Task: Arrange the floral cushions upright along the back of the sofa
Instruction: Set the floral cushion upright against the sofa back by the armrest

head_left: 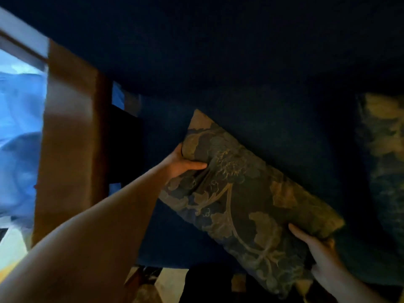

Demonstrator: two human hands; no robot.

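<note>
1. My left hand (182, 164) is clamped on the upper left edge of the floral cushion (244, 200), thumb pressed across the front so the fabric bunches under it, the other fingers hidden behind.
2. My right hand (317, 248) grips the cushion's lower right end, thumb lying on the patterned face, fingers wrapped round the back out of sight.
3. Between my hands the cushion is tilted, its top corner up past my left hand and its long side sloping down toward my right; its back lies against the dark blue sofa (251, 68).
4. Beyond my right hand, well apart, a second floral cushion (382, 149) stands against the sofa back at the frame's edge.
5. The sofa's dark fabric fills the space above and behind both hands; whether the held cushion touches the seat I cannot tell.
6. Out past my left forearm hangs a brown curtain (70, 132), and beyond it a window (19, 119) glows bright blue.
7. Below my hands, a strip of pale floor (172, 281) shows.
</note>
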